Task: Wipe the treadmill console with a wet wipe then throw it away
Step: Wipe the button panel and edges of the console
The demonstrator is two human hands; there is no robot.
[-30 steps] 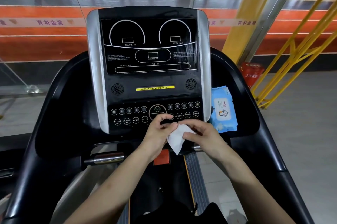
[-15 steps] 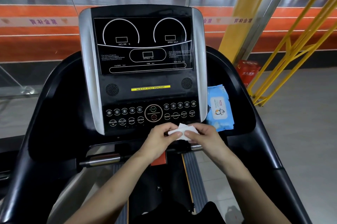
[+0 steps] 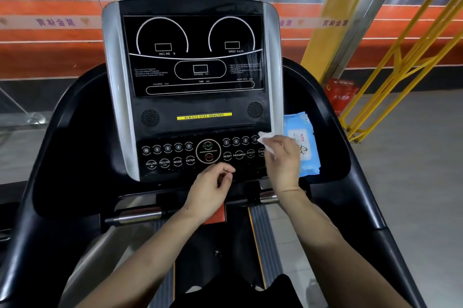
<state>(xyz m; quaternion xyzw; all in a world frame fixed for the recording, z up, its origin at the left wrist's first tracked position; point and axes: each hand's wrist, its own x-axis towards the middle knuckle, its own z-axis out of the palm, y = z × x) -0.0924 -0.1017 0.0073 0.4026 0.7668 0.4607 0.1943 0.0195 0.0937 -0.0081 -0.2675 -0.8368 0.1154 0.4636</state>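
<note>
The black treadmill console (image 3: 193,87) with silver side trims filled the far middle of the view, its dark display panel above and a row of round buttons (image 3: 205,151) across its near edge, tilted toward the person so both could be read and reached. At its right, a pale blue plastic pack of wet wipes (image 3: 307,142) lay in the side tray, probably parked there to stay within reach. The right hand (image 3: 281,157) reached over the right end of the button row, fingers closed around a crumpled white wet wipe (image 3: 265,141) pressed at the console's right edge beside the silver trim; the wiping looked barely begun. The left hand (image 3: 210,187) hung just near of the buttons, fingers loosely curled and holding nothing, seemingly idle while the right hand worked. No bin for discarding showed anywhere.
</note>
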